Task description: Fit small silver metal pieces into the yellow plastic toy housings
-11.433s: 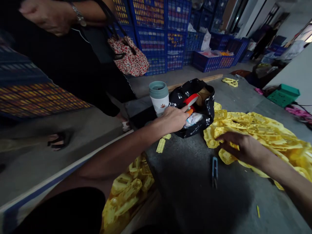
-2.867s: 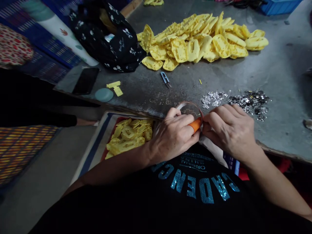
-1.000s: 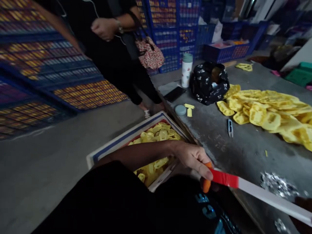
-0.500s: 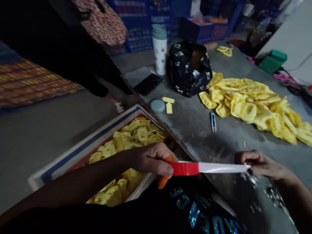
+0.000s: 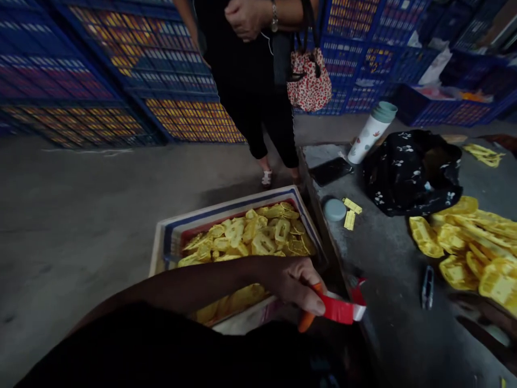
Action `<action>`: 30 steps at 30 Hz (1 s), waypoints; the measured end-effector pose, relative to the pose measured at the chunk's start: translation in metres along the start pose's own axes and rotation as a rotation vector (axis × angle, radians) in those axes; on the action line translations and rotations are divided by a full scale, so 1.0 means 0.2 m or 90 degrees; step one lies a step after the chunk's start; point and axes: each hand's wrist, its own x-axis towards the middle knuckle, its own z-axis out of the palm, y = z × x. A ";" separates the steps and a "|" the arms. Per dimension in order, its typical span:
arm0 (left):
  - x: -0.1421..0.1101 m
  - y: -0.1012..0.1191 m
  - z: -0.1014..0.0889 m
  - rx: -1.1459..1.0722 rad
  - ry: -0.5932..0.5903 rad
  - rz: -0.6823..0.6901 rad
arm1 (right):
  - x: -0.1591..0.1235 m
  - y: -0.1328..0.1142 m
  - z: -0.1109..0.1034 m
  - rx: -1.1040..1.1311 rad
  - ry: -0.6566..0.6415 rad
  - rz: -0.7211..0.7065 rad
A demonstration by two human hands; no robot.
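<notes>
My left hand (image 5: 301,288) is closed on a red-and-white strip (image 5: 339,309) and an orange piece (image 5: 307,321) whose kind I cannot make out. The strip's free end bends back over the table edge. At the right border, my right hand (image 5: 482,323) is dark and smeared by motion, so its fingers do not show clearly. It is close to a heap of yellow moulded plastic parts (image 5: 476,242). Small thread snips (image 5: 427,287) lie on the table between my hands. Behind my left forearm, a white crate with a blue stripe (image 5: 226,209) holds more yellow parts.
On the grey table (image 5: 388,258) are a black patterned bag (image 5: 404,178), a white tumbler (image 5: 365,139), a phone (image 5: 331,171), a round lid (image 5: 335,210) and small yellow pieces (image 5: 350,213). A person in black (image 5: 254,70) stands beyond the crate. Blue crates (image 5: 161,54) are stacked behind.
The view has swung left and up, showing more of the standing person. My right hand has let go of the strip and moved right; the strip's freed end now curls near my left hand.
</notes>
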 end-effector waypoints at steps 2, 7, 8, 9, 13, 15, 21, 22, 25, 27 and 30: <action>-0.01 0.05 -0.06 0.035 -0.034 -0.011 | 0.06 -0.03 0.02 -0.177 -0.123 -0.148; -0.02 0.16 -0.15 0.128 -0.062 -0.016 | 0.19 -0.04 0.06 -0.406 -0.257 -0.401; -0.02 0.17 -0.16 0.142 -0.057 -0.005 | 0.21 -0.06 0.06 -0.410 -0.244 -0.414; -0.03 0.18 -0.15 0.158 -0.046 0.011 | 0.21 -0.10 0.06 -0.415 -0.235 -0.399; -0.04 0.20 -0.10 0.252 0.010 0.087 | 0.10 -0.35 0.04 -0.283 -0.144 -0.245; -0.03 0.20 -0.07 0.298 0.017 0.118 | -0.05 -0.55 0.05 -0.203 -0.133 -0.202; 0.04 0.18 0.05 0.394 0.016 0.199 | -0.59 -1.15 0.26 0.378 -0.298 -0.045; 0.05 0.17 0.08 0.400 0.020 0.215 | -0.65 -1.20 0.32 0.416 -0.256 -0.025; 0.08 0.13 0.18 0.406 0.008 0.265 | -0.74 -1.28 0.46 0.460 -0.091 0.044; 0.09 0.10 0.25 0.407 -0.016 0.289 | -0.77 -1.28 0.52 0.491 -0.013 0.094; 0.10 0.07 0.34 0.406 -0.027 0.288 | -0.82 -1.27 0.58 0.549 0.040 0.129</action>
